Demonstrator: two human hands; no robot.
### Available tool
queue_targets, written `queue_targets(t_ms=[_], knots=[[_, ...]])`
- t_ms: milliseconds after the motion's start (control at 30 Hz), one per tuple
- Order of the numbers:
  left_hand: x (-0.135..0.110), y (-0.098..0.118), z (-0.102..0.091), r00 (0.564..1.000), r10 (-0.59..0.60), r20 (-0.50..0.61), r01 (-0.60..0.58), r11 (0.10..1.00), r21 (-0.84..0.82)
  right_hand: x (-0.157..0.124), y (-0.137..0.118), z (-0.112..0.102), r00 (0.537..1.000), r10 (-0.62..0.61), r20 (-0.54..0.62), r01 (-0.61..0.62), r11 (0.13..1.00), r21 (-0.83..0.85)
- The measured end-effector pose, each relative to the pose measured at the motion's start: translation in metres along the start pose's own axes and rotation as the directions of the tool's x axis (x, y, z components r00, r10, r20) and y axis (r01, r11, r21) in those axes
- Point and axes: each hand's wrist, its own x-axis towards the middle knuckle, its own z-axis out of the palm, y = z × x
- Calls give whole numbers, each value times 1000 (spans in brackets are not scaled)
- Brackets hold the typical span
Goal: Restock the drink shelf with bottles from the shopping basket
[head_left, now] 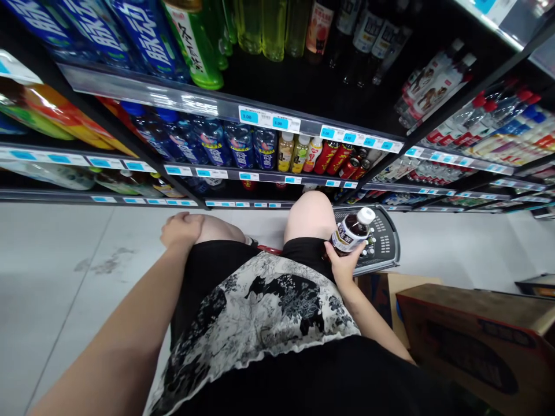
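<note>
Ahead, shelf edges [243, 173]; my right hand [342, 267] grips a bottle [352, 231] at three o'clock, left hand [181, 229] open on knee [217, 228], bare floor [65, 260] at nine.

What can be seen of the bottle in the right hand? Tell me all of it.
The bottle is small and looks like clear plastic, filled with a dark liquid. It has a white screw cap and a wrap-round label, white and dark with print too small to read. It lies tilted, cap pointing up and away toward the shelves. The right hand grips its lower half. It hangs beside the right knee, over a dark grey slotted plastic piece.
</note>
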Motion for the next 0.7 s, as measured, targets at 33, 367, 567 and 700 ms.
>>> queue_targets(t_ms=[33,367,567,700], knots=[[0,0,0,1000,2,0,-2,1000,-2,3,2,-1,1000,24,7,-25,999,37],[1,2,2,1000,20,-15,-20,1000,-24,15,-38,-19,698,153,699,-602,654,458],[1,1,3,999,38,-4,-38,999,-25,0,0,-19,365,118,924,-803,543,248],[4,-2,4,1000,27,3,-27,999,-25,-6,26,-16,288,114,951,-875,435,212]])
